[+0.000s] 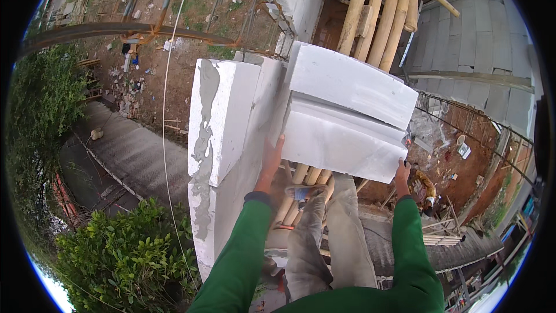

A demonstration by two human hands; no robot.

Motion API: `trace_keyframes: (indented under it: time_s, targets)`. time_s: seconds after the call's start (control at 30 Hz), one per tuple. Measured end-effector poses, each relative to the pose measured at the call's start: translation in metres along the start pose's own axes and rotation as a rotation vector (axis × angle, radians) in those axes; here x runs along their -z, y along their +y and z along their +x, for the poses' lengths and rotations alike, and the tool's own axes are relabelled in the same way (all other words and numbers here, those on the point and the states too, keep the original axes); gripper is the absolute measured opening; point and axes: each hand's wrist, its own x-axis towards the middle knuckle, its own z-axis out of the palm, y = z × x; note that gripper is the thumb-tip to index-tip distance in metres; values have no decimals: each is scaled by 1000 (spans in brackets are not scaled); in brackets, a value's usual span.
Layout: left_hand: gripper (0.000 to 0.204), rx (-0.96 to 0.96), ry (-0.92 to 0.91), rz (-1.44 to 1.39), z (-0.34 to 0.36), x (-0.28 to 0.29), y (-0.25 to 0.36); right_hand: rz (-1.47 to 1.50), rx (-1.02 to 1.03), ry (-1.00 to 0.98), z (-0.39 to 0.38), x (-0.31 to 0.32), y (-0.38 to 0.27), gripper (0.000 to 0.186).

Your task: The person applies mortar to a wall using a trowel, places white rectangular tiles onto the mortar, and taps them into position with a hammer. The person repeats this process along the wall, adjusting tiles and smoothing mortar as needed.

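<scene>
Two white lightweight concrete blocks lie side by side in front of me. My left hand grips the left end of the nearer block, beside the wall. At the opposite end, my right hand holds the block's near right corner, its fingers partly hidden behind it. Just beyond, with a narrow dark gap between, rests the farther block; what supports it is hidden. Close to my left arm stands a white block wall, its top edge smeared with wet grey mortar.
Bamboo poles extend beyond the blocks, and more poles lie under my foot. A taut string line runs left of the wall. Rusty rebar crosses at the far left. The ground lies well below, with bushes at lower left.
</scene>
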Motion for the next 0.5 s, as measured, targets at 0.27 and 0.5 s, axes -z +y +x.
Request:
trace_keyframes:
  time_s: [0.27,0.5]
  targets:
    - [77,-70,-159,-139,40,-21,-6,537,-242,-233,22,-22,16,90]
    - [78,-68,-114,-235,38,-28,-1,319,-229,-96,16,-15,-7,89]
